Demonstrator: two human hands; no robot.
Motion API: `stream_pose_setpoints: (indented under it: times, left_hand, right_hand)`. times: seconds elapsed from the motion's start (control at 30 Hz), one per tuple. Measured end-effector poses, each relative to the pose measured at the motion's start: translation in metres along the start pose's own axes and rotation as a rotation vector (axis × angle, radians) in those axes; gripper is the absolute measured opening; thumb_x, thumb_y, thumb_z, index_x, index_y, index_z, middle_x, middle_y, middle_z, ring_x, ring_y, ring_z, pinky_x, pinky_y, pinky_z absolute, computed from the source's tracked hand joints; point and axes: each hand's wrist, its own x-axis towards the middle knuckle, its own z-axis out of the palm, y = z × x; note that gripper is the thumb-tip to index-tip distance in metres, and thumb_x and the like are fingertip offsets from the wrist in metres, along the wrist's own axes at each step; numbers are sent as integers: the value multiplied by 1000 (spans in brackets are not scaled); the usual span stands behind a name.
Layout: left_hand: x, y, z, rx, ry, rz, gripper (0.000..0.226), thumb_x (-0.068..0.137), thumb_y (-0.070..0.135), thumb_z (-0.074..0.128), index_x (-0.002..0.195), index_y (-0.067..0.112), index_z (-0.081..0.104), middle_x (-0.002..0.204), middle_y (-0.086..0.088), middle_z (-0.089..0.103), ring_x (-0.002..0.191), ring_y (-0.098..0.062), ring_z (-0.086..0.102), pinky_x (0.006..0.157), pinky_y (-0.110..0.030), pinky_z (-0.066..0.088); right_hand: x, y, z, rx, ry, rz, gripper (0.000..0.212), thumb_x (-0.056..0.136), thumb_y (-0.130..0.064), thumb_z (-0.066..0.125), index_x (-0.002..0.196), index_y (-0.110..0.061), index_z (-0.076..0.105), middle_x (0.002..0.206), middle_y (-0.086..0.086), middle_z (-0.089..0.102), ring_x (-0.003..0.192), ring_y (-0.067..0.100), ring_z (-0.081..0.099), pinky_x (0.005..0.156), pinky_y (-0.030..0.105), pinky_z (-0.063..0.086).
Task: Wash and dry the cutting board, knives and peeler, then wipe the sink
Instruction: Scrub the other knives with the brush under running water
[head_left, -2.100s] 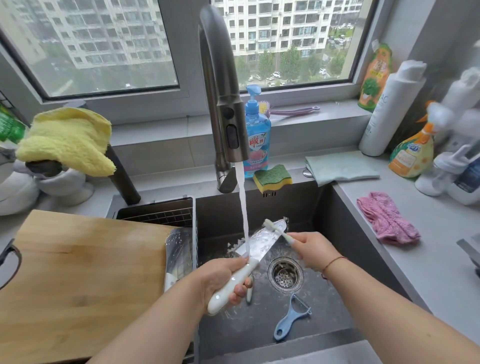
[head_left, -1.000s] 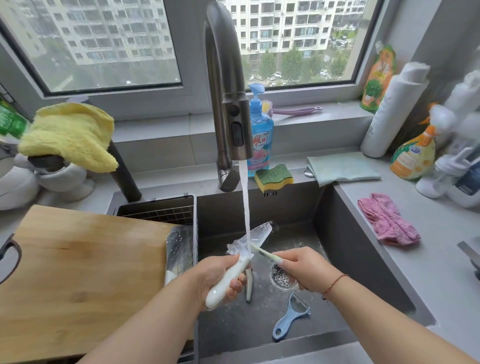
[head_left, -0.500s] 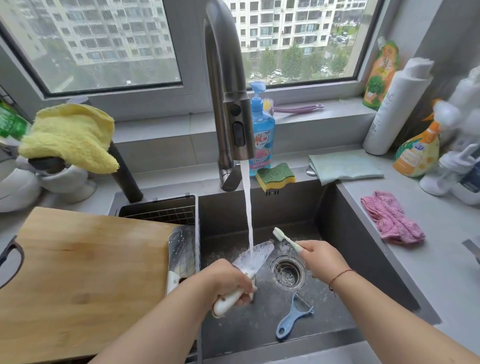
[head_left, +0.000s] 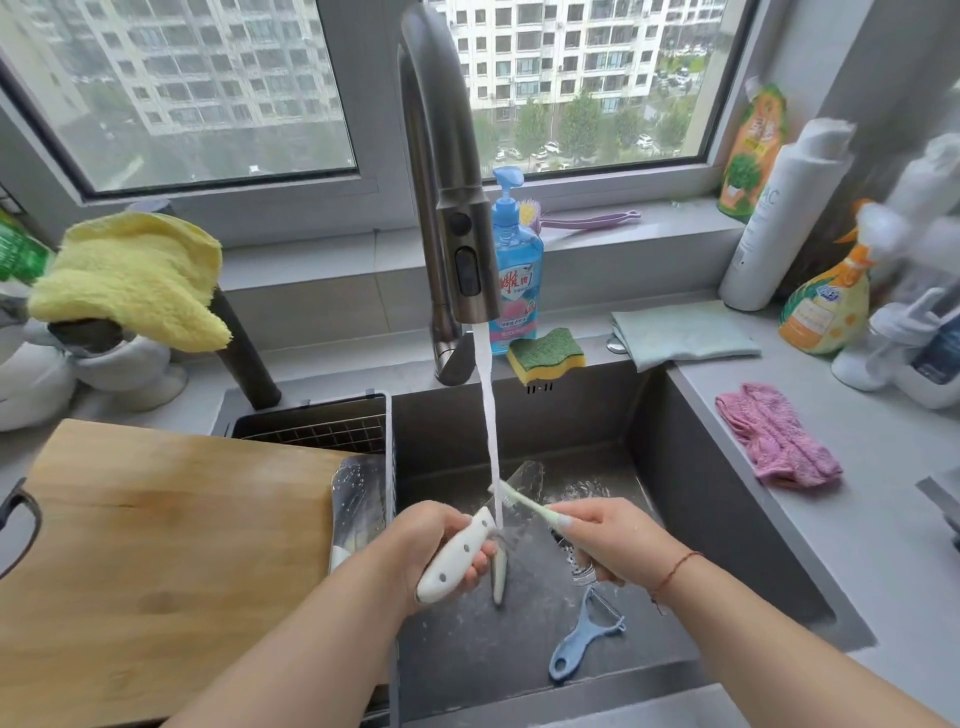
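Since half a second ago the right hand (head_left: 610, 540) has swung its small brush (head_left: 524, 501) back in from beside the drain onto the knife (head_left: 467, 545), and the left hand (head_left: 436, 545) has lifted the handle so the blade angles up and away. Left hand is fisted round the white handle; right pinches the brush stem between thumb and fingers, bristles at the blade's base right under the water stream (head_left: 491, 441), likely so scrubbing and rinsing happen together. Just below the left hand a second knife (head_left: 498, 577) lies on the sink (head_left: 727, 493) floor; the blue peeler (head_left: 582, 639) lies below the right hand, both probably waiting their turn. Left of the left hand, the cutting board (head_left: 156, 561) bridges counter and sink edge, a wet blade-like item (head_left: 358, 509) propped beside it. Farther right, the pink cloth (head_left: 774, 441) sits on the counter. Washing looks mid-way; drying not begun.
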Motion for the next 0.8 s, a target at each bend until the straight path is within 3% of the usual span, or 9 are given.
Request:
stream_pose_setpoints:
  times: [0.1,0.23,0.37,0.53,0.6,0.8]
  left_hand:
    - [-3,1,-1,-68,-37,-2,31,102,24,38,106,-3,53,67,-11,54,47,-14,51,37,-20,45]
    - [-6,0,-4,-75,-74,-19,29,102,24,41,106,-3,51,67,-10,52,45,-13,51,37,-19,44]
    - [-4,-3,-11,-62,-55,-26,28,101,24,42,110,-2,50,67,-10,54,46,-14,52,37,-20,45]
    - [-6,-3,-18,-50,-41,-19,28,100,24,44,114,0,49,67,-11,55,48,-15,52,38,-21,45]
    - [-7,-2,-17,-57,-53,-19,28,100,24,44,115,0,50,67,-11,55,48,-15,53,37,-21,45]
    - [-12,0,-21,-39,-84,-5,31,100,25,45,123,2,45,69,-11,55,49,-14,53,38,-21,47]
  right_hand:
    - [-4,-1,7,2,-96,-24,25,96,-31,51,107,-50,64,59,-2,53,41,7,42,42,20,37]
    - [5,1,3,-42,48,15,28,96,-27,48,103,-47,66,52,-6,48,38,5,38,40,18,33]
    - [14,8,-7,-278,138,54,26,95,-25,47,100,-23,73,52,-7,45,45,8,39,53,23,36]
    - [-3,-13,3,12,-6,-7,21,95,-30,54,101,-42,70,55,-2,50,40,8,37,39,18,32]
    - [-6,-17,11,13,-90,-36,22,96,-31,53,107,-44,66,59,0,52,40,7,40,39,18,34]
    - [15,-8,6,17,77,-21,21,97,-27,54,109,-35,69,53,0,46,38,7,35,36,17,29]
